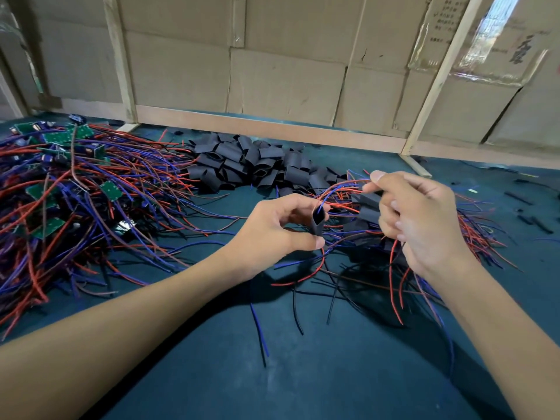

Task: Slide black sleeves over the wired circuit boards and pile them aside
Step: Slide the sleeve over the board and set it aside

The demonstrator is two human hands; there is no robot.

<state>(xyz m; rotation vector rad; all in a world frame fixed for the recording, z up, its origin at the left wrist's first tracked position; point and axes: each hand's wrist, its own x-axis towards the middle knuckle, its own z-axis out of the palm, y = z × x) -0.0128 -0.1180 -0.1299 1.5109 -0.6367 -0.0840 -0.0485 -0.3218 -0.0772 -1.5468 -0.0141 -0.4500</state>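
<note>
Sleeve in my left hand, its wires pinched in my right.

My left hand (285, 225) gripped a black sleeve (317, 223) between thumb and fingers, its long axis near upright, open mouth up, red and blue wires (339, 189) arching out rightward to my right hand (421, 219), which pinched them just beside. Whether a board sat inside, I couldn't tell. Sleeved pieces (368, 207) lay behind my right hand on the desk (303, 374).

Your left hand (281, 228) covers most of the black sleeve (317, 221) it pinches, so whether a board sits inside cannot be told. Your right hand (424, 225) hides where the wires (342, 187) it holds end. The tangle of wired boards (57, 189) runs off the left edge. The print on the cardboard (445, 22) is unreadable.
</note>
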